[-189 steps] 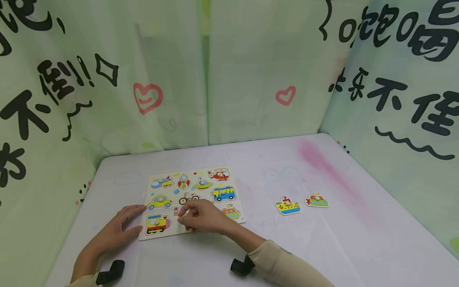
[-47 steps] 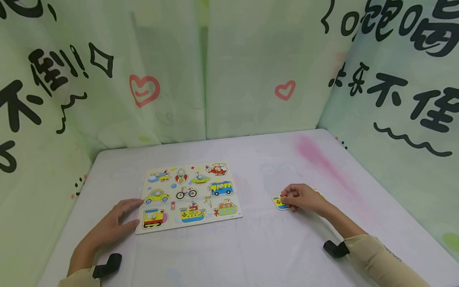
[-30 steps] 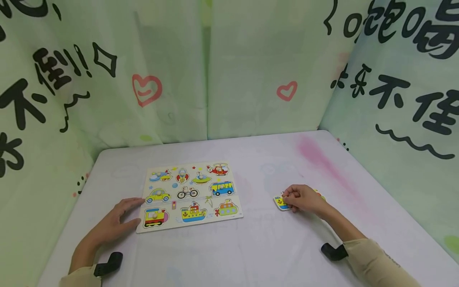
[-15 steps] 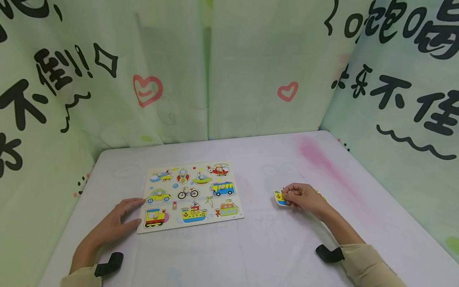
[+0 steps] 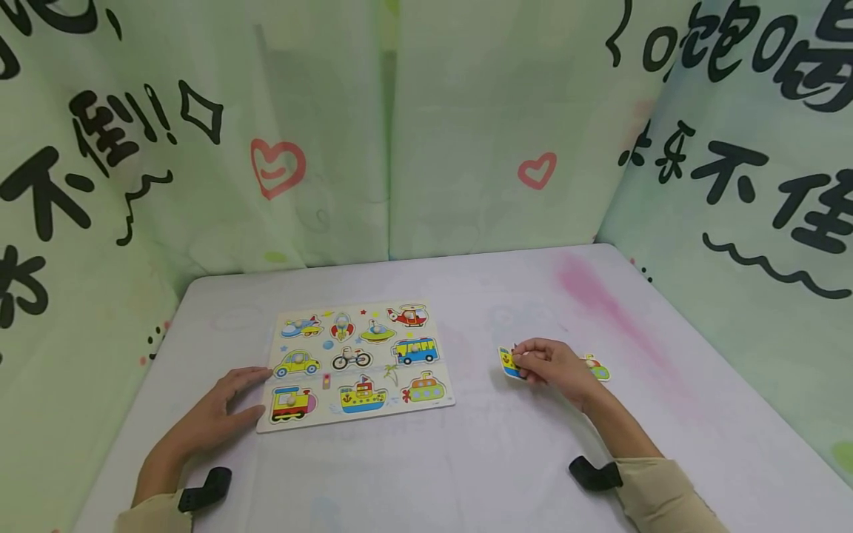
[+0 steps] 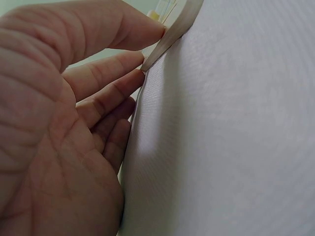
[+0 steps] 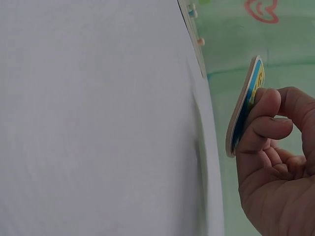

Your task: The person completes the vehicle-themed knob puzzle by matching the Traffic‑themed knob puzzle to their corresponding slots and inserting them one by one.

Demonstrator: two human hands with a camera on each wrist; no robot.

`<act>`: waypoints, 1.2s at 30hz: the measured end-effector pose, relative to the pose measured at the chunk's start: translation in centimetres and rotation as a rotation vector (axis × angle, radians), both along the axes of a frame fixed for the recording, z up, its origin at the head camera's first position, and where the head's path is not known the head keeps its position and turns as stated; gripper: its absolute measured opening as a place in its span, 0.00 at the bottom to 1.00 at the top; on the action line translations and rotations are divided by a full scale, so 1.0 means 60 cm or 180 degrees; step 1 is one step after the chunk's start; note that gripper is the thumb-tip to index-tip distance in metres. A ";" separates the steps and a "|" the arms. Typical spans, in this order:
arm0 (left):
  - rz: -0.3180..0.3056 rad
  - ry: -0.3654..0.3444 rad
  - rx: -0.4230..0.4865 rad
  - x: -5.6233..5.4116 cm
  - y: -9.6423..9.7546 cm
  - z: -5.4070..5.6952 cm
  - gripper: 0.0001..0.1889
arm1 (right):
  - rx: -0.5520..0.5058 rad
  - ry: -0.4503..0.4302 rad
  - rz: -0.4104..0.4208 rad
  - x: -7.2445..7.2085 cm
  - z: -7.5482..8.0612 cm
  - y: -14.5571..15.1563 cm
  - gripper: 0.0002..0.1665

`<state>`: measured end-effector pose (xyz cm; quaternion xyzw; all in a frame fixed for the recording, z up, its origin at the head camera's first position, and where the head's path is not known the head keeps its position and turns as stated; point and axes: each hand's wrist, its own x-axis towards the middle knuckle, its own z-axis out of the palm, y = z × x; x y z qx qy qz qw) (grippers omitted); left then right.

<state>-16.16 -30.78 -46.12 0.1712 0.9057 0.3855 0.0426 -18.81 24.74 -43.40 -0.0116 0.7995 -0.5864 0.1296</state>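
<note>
A wooden peg puzzle board (image 5: 327, 411) with vehicle pictures lies on the left part of the table. My left hand (image 5: 216, 416) rests against its left edge, thumb and fingertips touching it; the left wrist view shows these fingers (image 6: 106, 73) fairly straight. Over the table to the board's right, my right hand (image 5: 556, 368) pinches a yellow and blue ship puzzle piece (image 5: 508, 362) between thumb and fingers. In the right wrist view the ship piece (image 7: 244, 109) stands tilted, off the white cloth, and fingers cover part of it. Behind that hand lies a submarine puzzle piece (image 5: 597, 368), partly hidden.
White cloth covers the table (image 5: 373, 481), with a pink stain (image 5: 600, 296) at the back right. Green printed curtains (image 5: 453, 133) surround it on the back and sides. Black wrist cameras (image 5: 206, 490) sit at both sleeves.
Earlier my right hand was over the board, then moved right to the ship piece. It has now lifted and tilted that piece, moving slightly left. My left hand stays at the board's edge.
</note>
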 end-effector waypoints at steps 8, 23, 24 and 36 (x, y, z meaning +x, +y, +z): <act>-0.0022 0.0008 0.0014 -0.002 -0.001 -0.003 0.29 | -0.0118 0.0010 0.0057 -0.003 -0.003 -0.020 0.17; 0.0006 -0.0034 -0.0001 -0.001 0.000 -0.002 0.29 | -0.0259 -0.0070 0.0169 -0.010 -0.004 -0.055 0.13; 0.0002 -0.0027 0.0002 -0.001 0.000 -0.002 0.29 | -0.0248 -0.0065 0.0179 -0.011 -0.004 -0.058 0.13; -0.0047 -0.0013 0.0039 -0.002 -0.002 -0.003 0.29 | -0.0223 -0.0084 0.0335 -0.016 0.001 -0.087 0.13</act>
